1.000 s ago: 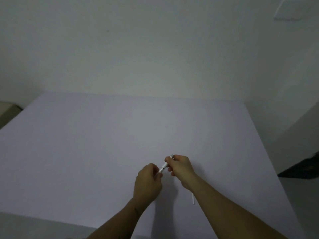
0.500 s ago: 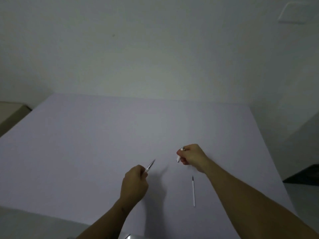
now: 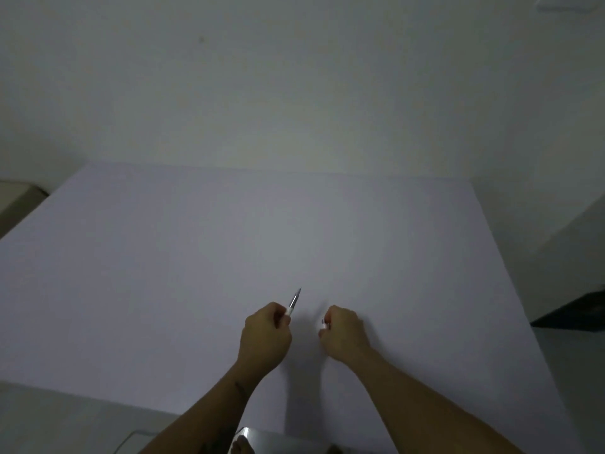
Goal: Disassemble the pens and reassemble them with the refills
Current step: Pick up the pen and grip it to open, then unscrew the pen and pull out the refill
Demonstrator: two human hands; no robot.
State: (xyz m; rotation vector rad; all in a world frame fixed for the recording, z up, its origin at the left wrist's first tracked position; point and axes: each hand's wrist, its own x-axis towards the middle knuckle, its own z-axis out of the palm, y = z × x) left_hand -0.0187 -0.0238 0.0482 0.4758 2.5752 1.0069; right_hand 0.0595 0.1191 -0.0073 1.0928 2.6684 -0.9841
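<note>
White plastic marks both halves of the separated pen, which sit just below the centre of the frame, one in each hand. The left hand [image 3: 265, 335] is curled into a loose fist and pinches the front section [image 3: 293, 301] between thumb and forefinger. This part shows a white collar at the fingers and a tapered metallic tip. Its long axis runs from lower left to upper right, with the tip pointing away from the person and slightly toward the right hand.

The right hand [image 3: 343, 332] is also curled closed. It grips the barrel [image 3: 323, 324], of which only a short white end protrudes on the side facing the left hand. The remainder is hidden in the palm, so its length and exact axis cannot be determined.

The two hands are level with each other, near but apart, above the pale table [image 3: 163, 257]. The barrel's exposed end lies to the lower right of the front section's collar. No loose refill is visible on the table in this view.

Judgement: rejoining requires turning the parts until both axes align. A skewed approach risks jamming the joint.
</note>
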